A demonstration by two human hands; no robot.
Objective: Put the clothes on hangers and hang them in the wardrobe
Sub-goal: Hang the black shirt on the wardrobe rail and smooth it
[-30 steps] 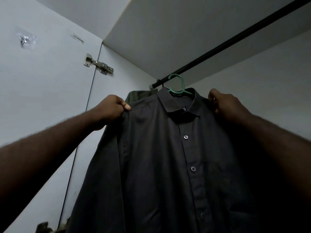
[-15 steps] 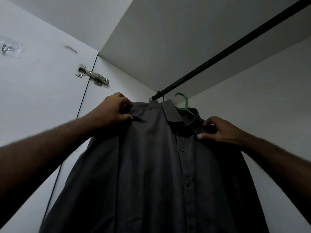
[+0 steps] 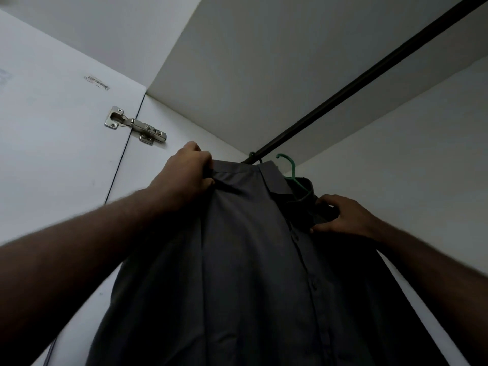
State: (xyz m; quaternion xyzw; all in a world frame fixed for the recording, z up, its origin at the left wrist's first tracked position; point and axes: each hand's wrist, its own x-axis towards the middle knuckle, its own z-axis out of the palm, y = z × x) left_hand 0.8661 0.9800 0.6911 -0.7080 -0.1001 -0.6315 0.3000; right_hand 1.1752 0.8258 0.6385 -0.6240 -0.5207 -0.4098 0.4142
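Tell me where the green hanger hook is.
Head view, right of centre: the green hanger hook rises from the dark shirt's collar, just right of the black rail.

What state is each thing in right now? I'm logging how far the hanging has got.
dark grey shirt: on the green hanger, buttoned, held up at both shoulders.
green hanger: hook below the rail, not yet over it.
rail: mounted; another hook shows at its near end.
wardrobe door: open on its hinge.
left hand: grips the shirt's shoulder.
right hand: grips the shirt by the collar.
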